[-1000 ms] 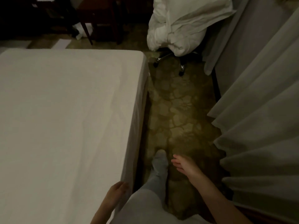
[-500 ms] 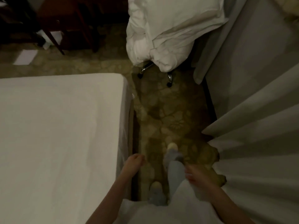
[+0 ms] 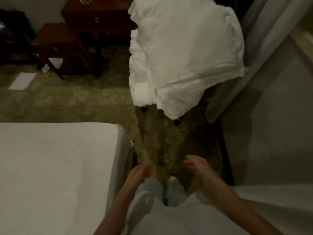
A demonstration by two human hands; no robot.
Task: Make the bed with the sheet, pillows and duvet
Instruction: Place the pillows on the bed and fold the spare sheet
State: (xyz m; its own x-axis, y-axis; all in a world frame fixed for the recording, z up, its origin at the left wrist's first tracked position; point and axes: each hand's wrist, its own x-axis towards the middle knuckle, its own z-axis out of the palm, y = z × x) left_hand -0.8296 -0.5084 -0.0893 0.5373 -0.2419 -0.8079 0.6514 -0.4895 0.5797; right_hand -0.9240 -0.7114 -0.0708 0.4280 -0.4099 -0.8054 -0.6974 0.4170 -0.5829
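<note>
The bed (image 3: pixel 55 167) fills the lower left, covered by a smooth white sheet down to its foot corner. Ahead, a bundle of white duvet and pillows (image 3: pixel 183 53) is heaped on a wheeled chair whose castors (image 3: pixel 177 122) show beneath it. My left hand (image 3: pixel 140 173) hangs beside the bed's right edge with relaxed fingers and holds nothing. My right hand (image 3: pixel 197 165) is out in front over the floor, fingers loose and empty. Both hands are well short of the bundle.
A patterned stone floor (image 3: pixel 84 99) runs between the bed and the chair. Dark wooden furniture (image 3: pixel 81 39) stands at the back left. A white paper (image 3: pixel 22 81) lies on the floor. Pale curtains (image 3: pixel 271 82) hang along the right side.
I have walked forward along the bed toward the chair; the bedding bundle is now much closer and larger. Both hands swung with the steps and stay empty.
</note>
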